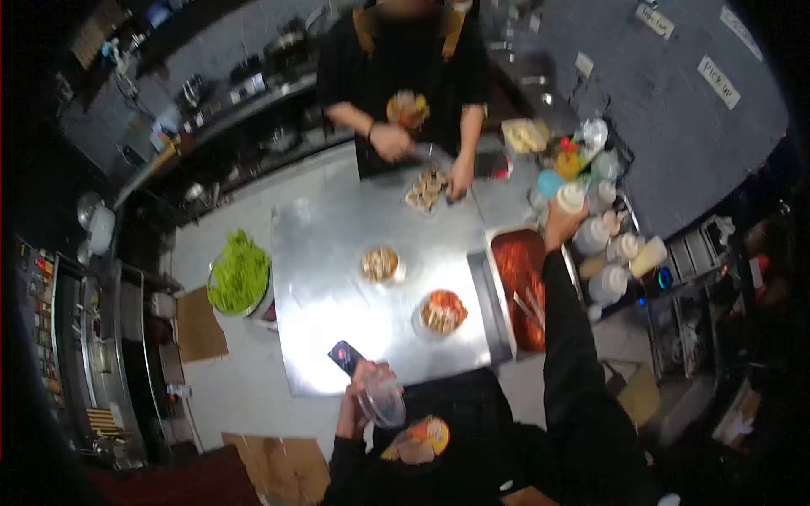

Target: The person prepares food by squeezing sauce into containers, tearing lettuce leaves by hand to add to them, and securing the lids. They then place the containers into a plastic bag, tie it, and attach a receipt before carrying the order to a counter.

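My left hand [364,390] is closed around a clear plastic container [382,403] at the table's near edge, beside a dark phone-like object [344,357]. At the right, my right hand [564,224] grips a squeeze bottle with a pale top [570,198], among other bottles. A bowl with pale pieces and red food [444,312] rests on the metal table [312,295]. Farther up the table stands a second bowl of pale pieces [380,264]. To the right of the bowls, a metal tray [496,291] holds red sauce and a utensil.
Across the table a person [405,84] has both hands at a pile of pale food pieces [427,189]. Green lettuce [240,274] fills a bowl at the left. Several squeeze bottles [609,282] stand at the right, near a yellowish container [525,136].
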### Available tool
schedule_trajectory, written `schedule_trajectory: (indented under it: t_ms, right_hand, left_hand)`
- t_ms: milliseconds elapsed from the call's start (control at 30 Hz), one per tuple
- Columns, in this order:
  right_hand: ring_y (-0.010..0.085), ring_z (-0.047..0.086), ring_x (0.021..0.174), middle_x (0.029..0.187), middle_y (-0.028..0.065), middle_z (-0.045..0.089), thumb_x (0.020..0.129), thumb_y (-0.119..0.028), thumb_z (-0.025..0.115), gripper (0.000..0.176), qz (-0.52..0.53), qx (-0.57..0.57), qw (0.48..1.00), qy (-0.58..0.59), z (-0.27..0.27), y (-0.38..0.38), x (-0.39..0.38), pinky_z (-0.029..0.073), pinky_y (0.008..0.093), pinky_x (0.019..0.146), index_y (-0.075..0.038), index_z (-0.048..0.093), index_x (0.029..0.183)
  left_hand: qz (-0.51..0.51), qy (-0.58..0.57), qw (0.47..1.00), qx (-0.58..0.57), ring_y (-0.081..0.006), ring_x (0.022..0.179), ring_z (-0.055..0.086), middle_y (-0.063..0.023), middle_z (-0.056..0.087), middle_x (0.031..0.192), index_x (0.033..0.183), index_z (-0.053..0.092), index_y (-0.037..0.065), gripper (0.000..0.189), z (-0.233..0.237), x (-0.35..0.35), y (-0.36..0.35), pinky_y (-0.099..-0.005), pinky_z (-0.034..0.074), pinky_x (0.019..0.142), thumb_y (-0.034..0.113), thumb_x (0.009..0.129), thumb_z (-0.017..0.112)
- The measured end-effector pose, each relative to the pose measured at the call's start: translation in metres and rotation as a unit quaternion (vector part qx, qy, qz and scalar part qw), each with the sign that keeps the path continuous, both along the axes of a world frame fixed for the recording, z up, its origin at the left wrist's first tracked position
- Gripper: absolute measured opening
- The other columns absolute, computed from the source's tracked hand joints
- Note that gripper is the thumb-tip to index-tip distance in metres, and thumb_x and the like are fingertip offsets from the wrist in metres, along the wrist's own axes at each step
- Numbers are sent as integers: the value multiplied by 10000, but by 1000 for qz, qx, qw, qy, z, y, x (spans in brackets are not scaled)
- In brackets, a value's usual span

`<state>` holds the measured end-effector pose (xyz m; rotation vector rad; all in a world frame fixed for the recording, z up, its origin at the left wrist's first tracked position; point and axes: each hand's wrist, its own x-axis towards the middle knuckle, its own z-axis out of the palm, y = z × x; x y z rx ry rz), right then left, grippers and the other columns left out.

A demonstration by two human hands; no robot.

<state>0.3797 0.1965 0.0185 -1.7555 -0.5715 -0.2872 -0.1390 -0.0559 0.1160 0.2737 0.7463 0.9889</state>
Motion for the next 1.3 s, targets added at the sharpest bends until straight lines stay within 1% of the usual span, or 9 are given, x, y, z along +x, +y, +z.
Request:
schedule_trajectory:
  t_ms: [167,300,333,467,767,900,1067,1167,1300]
  right_hand:
    - [442,446,1277,1378,328,426,649,-370,866,1238,5,-172,979,113,32,-15,-14,316,429,1106,131,81,1464]
    - [286,422,1315,1413,226,406,832,-137,744,889,287,142,945,68,117,-103,-198,361,392,1086,44,163,1480]
    - [237,538,1112,1286,150,523,873,-48,665,635,303,60,948,81,117,-134,-244,499,293,863,-16,343,1418]
    - [271,307,1419,1526,138,345,676,-238,870,966,706,-260,648,119,126,-217,-382,340,410,1097,-97,352,1479]
    - [315,231,1440,1601,98,85,652,-190,879,1112,741,-296,471,376,111,-215,-372,430,486,1032,-210,206,1537]
    - [272,346,1379,1574,56,191,692,-175,852,945,730,-281,472,407,95,-219,-340,465,458,995,-178,337,1485]
    - [296,572,1181,1462,137,405,861,89,526,608,615,-282,643,358,70,-252,-303,520,366,882,-41,383,1437]
    - [335,500,1229,1443,205,382,840,85,546,607,647,-352,671,85,58,-255,-288,467,395,949,-5,392,1421]
    - [433,381,1274,1481,229,276,740,-156,791,895,687,-395,609,-3,67,-250,-281,439,481,964,12,292,1464]
  left_hand:
    - [0,-14,999,40,-251,1029,559,-91,479,1070,1068,497,128,409,-27,-62,4,-465,551,846,364,779,666]
    - [19,-38,999,-6,-230,1043,564,-77,492,1070,1090,504,129,375,-52,-96,6,-463,563,837,331,805,639]
    - [21,-40,999,-26,-230,1045,563,-75,496,1074,1096,504,131,367,-52,-96,10,-461,562,840,326,813,632]
    - [-34,-23,999,-36,-212,1054,552,-60,502,1093,1117,492,135,339,-57,-78,27,-414,549,833,305,844,600]
    - [-104,7,994,-32,-171,1032,543,-56,518,1068,1183,482,107,365,-51,-32,36,-341,515,846,219,848,572]
    - [-121,28,992,-21,-217,1104,528,-57,513,1180,1283,456,119,508,-51,-18,36,-379,505,849,293,828,599]
    - [-127,176,973,-80,-194,1093,522,-75,502,1244,1367,448,118,551,-40,13,26,-366,467,878,263,848,562]
    - [-123,255,956,-83,-212,1126,507,-99,480,1313,1435,407,122,634,-34,36,10,-386,446,927,285,843,565]
    - [-113,245,960,-77,-225,1147,494,-132,447,1373,1456,386,108,658,-19,49,5,-380,410,991,265,841,557]
